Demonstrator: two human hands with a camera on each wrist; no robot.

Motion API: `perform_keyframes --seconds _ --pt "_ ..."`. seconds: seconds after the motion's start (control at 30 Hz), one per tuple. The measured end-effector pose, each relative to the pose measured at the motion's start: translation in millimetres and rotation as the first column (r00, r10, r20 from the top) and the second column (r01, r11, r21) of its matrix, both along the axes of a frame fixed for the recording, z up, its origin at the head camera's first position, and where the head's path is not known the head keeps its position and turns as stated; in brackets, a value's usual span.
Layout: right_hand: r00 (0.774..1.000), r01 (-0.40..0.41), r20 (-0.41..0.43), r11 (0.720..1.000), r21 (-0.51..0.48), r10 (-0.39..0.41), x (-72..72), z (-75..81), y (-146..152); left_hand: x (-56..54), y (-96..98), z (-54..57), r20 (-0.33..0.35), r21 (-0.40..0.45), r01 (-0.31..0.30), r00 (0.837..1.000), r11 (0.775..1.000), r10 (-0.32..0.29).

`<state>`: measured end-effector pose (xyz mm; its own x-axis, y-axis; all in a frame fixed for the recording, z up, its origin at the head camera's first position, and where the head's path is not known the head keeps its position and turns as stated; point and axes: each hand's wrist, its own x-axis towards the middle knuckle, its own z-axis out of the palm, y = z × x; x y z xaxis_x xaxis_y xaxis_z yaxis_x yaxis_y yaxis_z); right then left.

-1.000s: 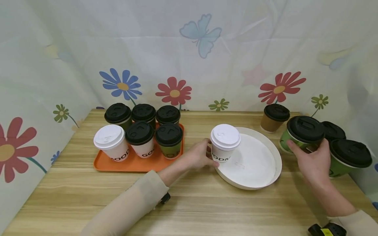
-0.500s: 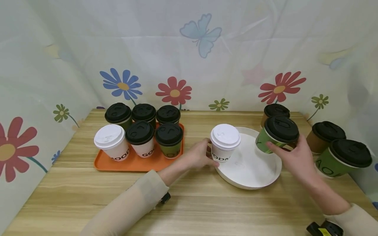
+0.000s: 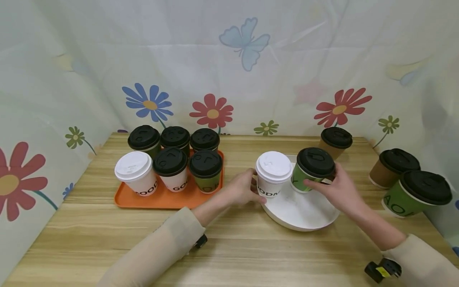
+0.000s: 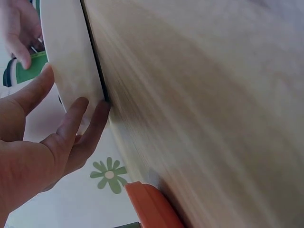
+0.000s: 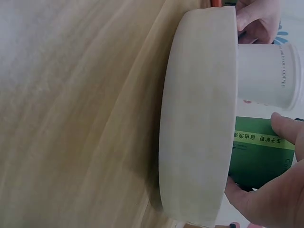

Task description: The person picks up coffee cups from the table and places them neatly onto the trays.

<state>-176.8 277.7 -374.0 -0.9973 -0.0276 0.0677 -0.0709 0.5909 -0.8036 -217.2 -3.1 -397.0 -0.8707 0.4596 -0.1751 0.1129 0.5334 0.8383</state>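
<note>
A white paper cup with a white lid (image 3: 274,175) stands at the left side of a round white tray (image 3: 305,215). My left hand (image 3: 241,187) is curled about its lower left side; in the left wrist view, fingers of the left hand (image 4: 42,147) also touch the tray's outer wall. My right hand (image 3: 338,191) grips a green paper cup with a black lid (image 3: 305,177) between thumb and fingers, upright over the tray, right beside the white cup. The right wrist view shows the green cup (image 5: 259,152) at the rim; its base is hidden behind the tray wall.
An orange tray (image 3: 157,202) at the left carries several lidded cups, one with a white lid (image 3: 134,167). On the right stand two brown cups, one at the back (image 3: 333,145) and one nearer (image 3: 385,173), plus a green cup (image 3: 405,199). A patterned curtain hangs behind the wooden table.
My right hand has carried the green cup leftward from among the right-hand cups to the tray, up beside the white cup. My left hand and the white cup have stayed in place.
</note>
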Motion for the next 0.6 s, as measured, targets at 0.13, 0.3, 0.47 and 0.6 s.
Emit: perform_keyframes --seconds 0.13,0.3,0.47,0.6 --pt "1.0 -0.013 0.014 1.0 0.014 0.013 -4.7 -1.1 -3 0.1 0.2 0.4 0.006 -0.003 -0.001 1.0 1.0 0.001" --pt "0.999 -0.027 0.03 0.999 0.036 0.026 -12.6 0.6 -9 1.2 0.2 2.3 0.012 -0.005 -0.008 1.0 1.0 0.008" --pt "0.998 -0.068 -0.018 0.997 0.041 0.068 -23.4 -0.9 -11 0.6 0.8 3.2 0.008 -0.015 -0.01 1.0 1.0 0.01" --pt "0.996 -0.082 -0.035 0.995 0.048 0.084 -30.8 -2.6 -14 0.1 1.7 2.6 -0.001 -0.024 -0.008 1.0 1.0 0.008"
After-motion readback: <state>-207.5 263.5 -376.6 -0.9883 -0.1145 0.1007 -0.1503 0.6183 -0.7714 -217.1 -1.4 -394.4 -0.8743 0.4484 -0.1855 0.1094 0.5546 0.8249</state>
